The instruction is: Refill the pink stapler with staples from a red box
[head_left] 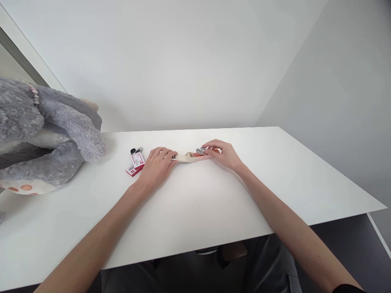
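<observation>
A narrow cream case (184, 158) lies opened out on the white table, with an orange-pink section at its right half. My left hand (157, 165) grips its left end, thumb at the near edge and fingers over the top. Above the right half a small silver metal piece (200, 151) tilts upward; its exact kind is too small to make out. My right hand (222, 154) pinches this piece at its right end, with fingers curled over the orange-pink part. The right tip of the case is partly covered by those fingers.
Left of my left hand lie two small red-and-white boxes, one box (137, 159) overlapping the other box (131, 170). Behind them rests a small black-and-silver object (136, 150). A large grey plush toy (61, 130) occupies the table's left side. A white wall (183, 73) borders the back.
</observation>
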A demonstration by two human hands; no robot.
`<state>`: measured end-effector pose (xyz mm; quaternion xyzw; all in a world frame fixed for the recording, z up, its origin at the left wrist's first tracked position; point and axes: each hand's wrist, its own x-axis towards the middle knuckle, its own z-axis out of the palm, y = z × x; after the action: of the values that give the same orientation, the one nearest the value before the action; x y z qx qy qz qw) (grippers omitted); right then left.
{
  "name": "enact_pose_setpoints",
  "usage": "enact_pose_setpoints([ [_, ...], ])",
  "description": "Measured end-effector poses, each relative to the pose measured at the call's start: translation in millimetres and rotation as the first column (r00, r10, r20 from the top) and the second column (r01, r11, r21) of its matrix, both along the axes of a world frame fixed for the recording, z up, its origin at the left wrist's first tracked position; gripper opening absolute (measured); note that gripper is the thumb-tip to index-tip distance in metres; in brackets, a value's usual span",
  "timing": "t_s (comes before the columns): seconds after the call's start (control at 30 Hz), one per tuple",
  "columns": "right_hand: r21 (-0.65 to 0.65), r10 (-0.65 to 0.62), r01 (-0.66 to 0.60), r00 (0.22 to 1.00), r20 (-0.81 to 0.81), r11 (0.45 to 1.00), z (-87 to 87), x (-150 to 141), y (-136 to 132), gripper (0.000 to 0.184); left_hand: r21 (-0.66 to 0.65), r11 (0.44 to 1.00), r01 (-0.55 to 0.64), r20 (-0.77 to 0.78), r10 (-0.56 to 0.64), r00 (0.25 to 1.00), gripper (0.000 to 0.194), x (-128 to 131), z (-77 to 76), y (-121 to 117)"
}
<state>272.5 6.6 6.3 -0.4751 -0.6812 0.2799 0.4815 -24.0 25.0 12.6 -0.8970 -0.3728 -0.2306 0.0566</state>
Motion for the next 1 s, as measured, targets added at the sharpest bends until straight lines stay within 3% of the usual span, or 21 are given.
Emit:
enact_pose_setpoints([
  [0.57,-0.061,0.023,-0.022,0.999,0.024,0.998,-1.3,-5.0,-4.9,0.021,0.004,1.000,0.012,0.003,-0.012,1.000,0.033,0.2,-1.6,1.6],
  [1.0,0.042,-0.042,0.035,0.986,0.159,0.998,-3.1,-4.9,-8.7,0.026,-0.049,0.999,-0.003,0.000,0.003,1.000,0.036,0.8,2.6,-0.9],
])
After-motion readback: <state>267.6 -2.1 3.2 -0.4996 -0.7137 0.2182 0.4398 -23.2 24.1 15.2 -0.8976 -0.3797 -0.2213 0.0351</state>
